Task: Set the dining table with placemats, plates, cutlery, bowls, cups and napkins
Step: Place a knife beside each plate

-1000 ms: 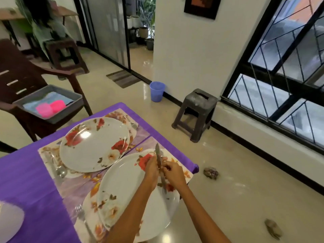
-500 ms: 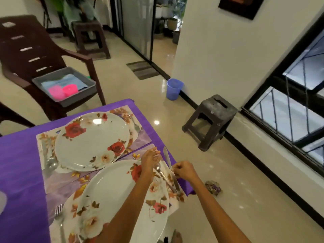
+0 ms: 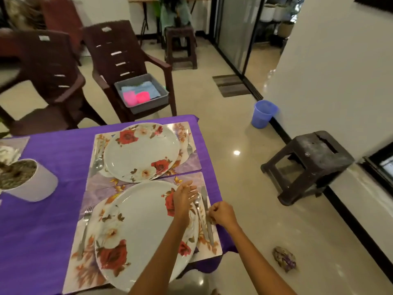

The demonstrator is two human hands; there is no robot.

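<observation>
Two floral placemats lie on the purple tablecloth (image 3: 49, 231), each under a white rose-patterned plate: the near plate (image 3: 140, 231) and the far plate (image 3: 140, 152). A knife (image 3: 205, 213) and a spoon (image 3: 198, 211) lie on the near placemat (image 3: 210, 245), right of the near plate. My left hand (image 3: 182, 199) hovers with fingers spread over that plate's right rim, beside the spoon. My right hand (image 3: 222, 215) is curled at the knife's handle; whether it pinches the knife is unclear. A fork (image 3: 85, 226) lies left of the near plate. The far setting has a spoon (image 3: 98, 162) and a fork (image 3: 189, 147).
A white pot (image 3: 29, 179) stands on the table at left. A brown chair (image 3: 119, 60) behind the table holds a grey tub (image 3: 142, 92) with pink cups and blue cloth. A dark stool (image 3: 308, 165), a blue bucket (image 3: 262, 113) and a crumpled rag (image 3: 284, 258) are on the floor at right.
The knife and spoon went from being held upright over the near plate to lying on the placemat to its right. My left hand let go and opened. The view swung left.
</observation>
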